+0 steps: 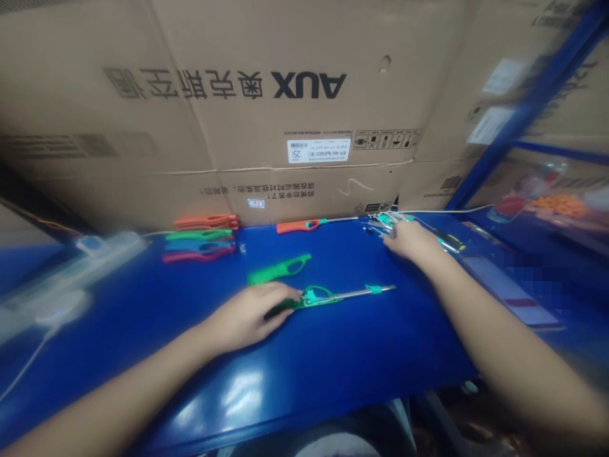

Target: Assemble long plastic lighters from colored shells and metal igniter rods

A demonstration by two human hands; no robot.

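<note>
Left Hand on the Opened Green Lighter, Right Hand at the Pile of Metal Rods

Near the middle of the blue worktop, the left hand holds an opened green lighter by its handle end, with thumb and fingers pinching it from both sides. Its inner parts lie bare, and a slim metal tube runs out to the right, with a teal piece near the tip. Just beyond the hand lies a loose green half-shell, well apart from the tube.

The right hand stretches to the back of the worktop, its fingers bent down at a pile of metal rods with teal parts. Whether they pinch one of the rods cannot be told (the fingertips blur into the heap).

To the left of that pile lies an orange lighter, its metal tube pointing towards the rods. Farther left are stacked handle shells in orange, green, blue and red. A screwdriver with a yellow and black handle lies just right of the right hand, and a flat phone-like device lies nearer the right forearm. At the far left sits a white power strip; behind everything stands a cardboard sheet with its printing upside down.
</note>
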